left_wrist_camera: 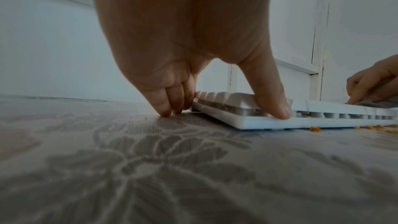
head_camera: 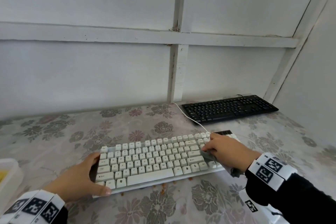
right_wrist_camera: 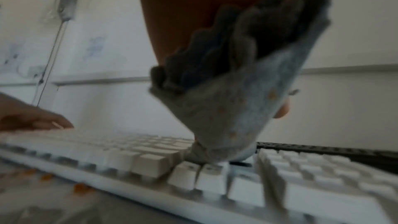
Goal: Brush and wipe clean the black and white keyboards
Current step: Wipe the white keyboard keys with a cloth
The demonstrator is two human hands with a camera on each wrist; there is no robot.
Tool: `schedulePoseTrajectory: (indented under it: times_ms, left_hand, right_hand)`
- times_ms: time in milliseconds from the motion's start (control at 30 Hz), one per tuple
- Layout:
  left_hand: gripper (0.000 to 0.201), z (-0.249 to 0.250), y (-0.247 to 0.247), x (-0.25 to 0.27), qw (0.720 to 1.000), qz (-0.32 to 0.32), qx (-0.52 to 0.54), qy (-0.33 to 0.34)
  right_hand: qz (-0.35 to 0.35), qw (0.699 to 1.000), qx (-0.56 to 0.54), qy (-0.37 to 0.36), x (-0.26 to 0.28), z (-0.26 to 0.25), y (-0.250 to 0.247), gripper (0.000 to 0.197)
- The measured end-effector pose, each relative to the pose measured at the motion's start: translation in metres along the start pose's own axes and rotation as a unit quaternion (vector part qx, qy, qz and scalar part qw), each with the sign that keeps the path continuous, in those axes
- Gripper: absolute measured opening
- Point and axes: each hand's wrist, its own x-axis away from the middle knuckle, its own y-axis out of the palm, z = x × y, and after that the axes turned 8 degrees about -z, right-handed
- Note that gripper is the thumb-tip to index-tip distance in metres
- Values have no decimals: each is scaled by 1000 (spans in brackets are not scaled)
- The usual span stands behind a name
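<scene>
right hand (head_camera: 224, 152) bunches grey cloth (right_wrist_camera: 232, 101) on right end of white plastic keyboard (head_camera: 154, 158), near table's front edge; long axis runs leftward. left hand (head_camera: 80, 176) clasps left end. black keyboard (head_camera: 230, 108) back-right corner, nearer right hand.

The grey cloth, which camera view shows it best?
The right wrist view: the grey cloth fills the frame, bunched in the right hand and touching the white keyboard. The head view shows only edges under the hand; the left wrist view a distant sliver.
</scene>
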Motion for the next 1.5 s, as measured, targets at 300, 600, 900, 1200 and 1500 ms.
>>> schedulePoseTrajectory:
  times_ms: [300, 600, 900, 1200, 1500]
  left_hand:
    - [117, -6, 4, -6, 1000, 19, 6, 0]
    - [115, -7, 4, -8, 1000, 25, 4, -1]
    - [127, -6, 2, -6, 1000, 14, 12, -4]
    - [145, -1, 1, 0, 1000, 4, 8, 4]
    - [129, -4, 2, -5, 1000, 12, 3, -1]
  right_hand:
    - [-15, 997, 20, 72, 11, 25, -15, 23]
    - [-14, 1000, 9, -9, 3, 0, -4, 22]
    - [2, 998, 19, 57, 7, 25, -15, 16]
    - [-39, 999, -26, 13, 5, 21, -5, 23]
    - [10, 997, 4, 73, 11, 43, -16, 24]
